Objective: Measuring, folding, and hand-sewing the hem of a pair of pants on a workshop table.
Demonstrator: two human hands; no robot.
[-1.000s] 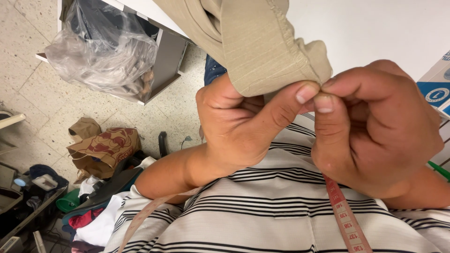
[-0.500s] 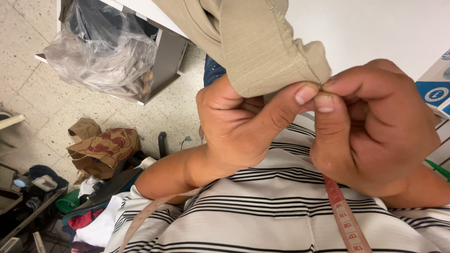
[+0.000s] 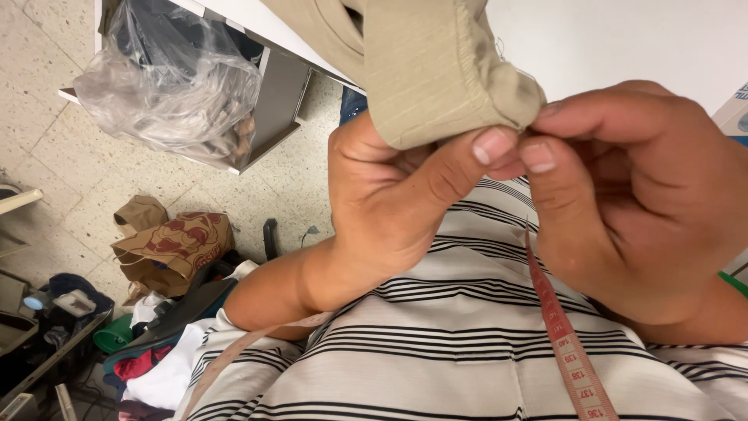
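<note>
Fingers first: both sets are pinched tight on the same spot, the hemmed corner of a beige fabric piece (image 3: 436,70) that hangs down from the white counter (image 3: 623,39) at the top of the view.

Going left to right: far left on the speckled floor (image 3: 47,179) there's a pile of clutter, with a crumpled brown paper bag (image 3: 175,249) sitting in it. Above that, a clear plastic bag (image 3: 167,86) bulges off a low shelf. Then comes the left hand (image 3: 389,210), thumb pressed up against the underside of the fabric's folded edge, the other fingers curled behind it. Right next to it, touching thumb to thumb, is the right hand (image 3: 639,210), thumb and forefinger nipping the very tip of that same corner. A red measuring tape (image 3: 561,327) dangles down from under the right hand across a white shirt with black stripes (image 3: 436,351) that fills the bottom of the frame. At the far right edge there's a sliver of a blue and white box (image 3: 736,117).
</note>
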